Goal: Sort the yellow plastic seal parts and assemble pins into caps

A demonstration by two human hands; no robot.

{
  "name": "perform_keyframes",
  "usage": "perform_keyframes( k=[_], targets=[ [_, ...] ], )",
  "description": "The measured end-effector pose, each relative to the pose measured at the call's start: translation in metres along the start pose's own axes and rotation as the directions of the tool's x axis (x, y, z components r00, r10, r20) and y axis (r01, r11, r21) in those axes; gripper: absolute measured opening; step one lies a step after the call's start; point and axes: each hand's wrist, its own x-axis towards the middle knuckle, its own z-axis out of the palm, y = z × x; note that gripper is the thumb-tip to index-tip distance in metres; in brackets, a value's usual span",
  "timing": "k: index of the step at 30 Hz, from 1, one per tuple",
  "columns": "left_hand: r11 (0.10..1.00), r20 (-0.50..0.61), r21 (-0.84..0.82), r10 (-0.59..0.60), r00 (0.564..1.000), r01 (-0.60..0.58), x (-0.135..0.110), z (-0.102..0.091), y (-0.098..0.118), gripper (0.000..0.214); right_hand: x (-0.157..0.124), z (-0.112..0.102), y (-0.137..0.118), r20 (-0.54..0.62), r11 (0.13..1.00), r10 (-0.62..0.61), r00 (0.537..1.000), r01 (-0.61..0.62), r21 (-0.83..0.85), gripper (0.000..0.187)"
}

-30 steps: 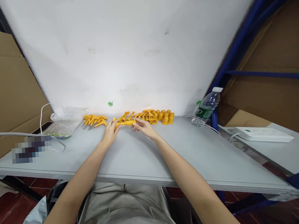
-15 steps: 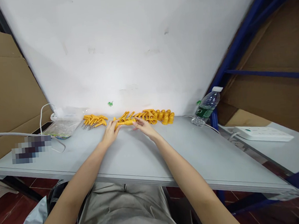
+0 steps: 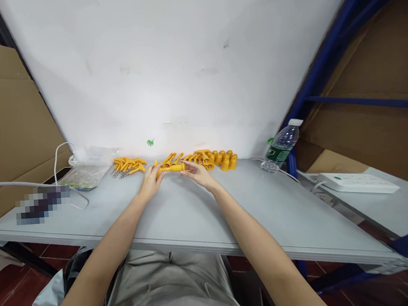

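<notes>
A long yellow plastic part [image 3: 173, 168], with a ridged neck and a wider cylinder, lies level between my hands, just above the grey table [image 3: 194, 214]. My left hand [image 3: 151, 181] is closed round its left end. At the right end, my right hand [image 3: 197, 173] pinches the cylinder's tip between thumb and fingers. Behind them, yellow funnel-shaped parts [image 3: 208, 162] and short yellow cups [image 3: 228, 159] line the foot of the wall. Several curved yellow handles [image 3: 130, 164] with metal screw-like ends lie to the left of my left hand.
A clear plastic bag [image 3: 87, 175] and a white cable [image 3: 56, 161] lie at the left. To the right, a water bottle [image 3: 281, 148] leans near a blue post, with a white power strip [image 3: 360, 182] beyond it. Cardboard [image 3: 9, 120] stands at the left edge.
My right hand has shifted very slightly at the right end of the yellow part, showing more of the cylinder. My left hand keeps its hold.
</notes>
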Motion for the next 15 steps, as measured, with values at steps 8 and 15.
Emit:
perform_keyframes(
  k=[8, 15],
  targets=[
    [0.996, 0.045, 0.002, -0.093, 0.995, 0.093, -0.002, 0.002, 0.003, 0.055, -0.004, 0.007, -0.005, -0.014, 0.999, -0.002, 1.0, 0.003, 0.054, 0.052],
    [0.989, -0.047, 0.078, -0.124, 0.991, 0.127, -0.001, 0.001, 0.003, 0.065, 0.003, 0.018, 0.008, -0.12, 0.977, -0.193, 0.974, 0.18, -0.115, 0.041]
  ],
)
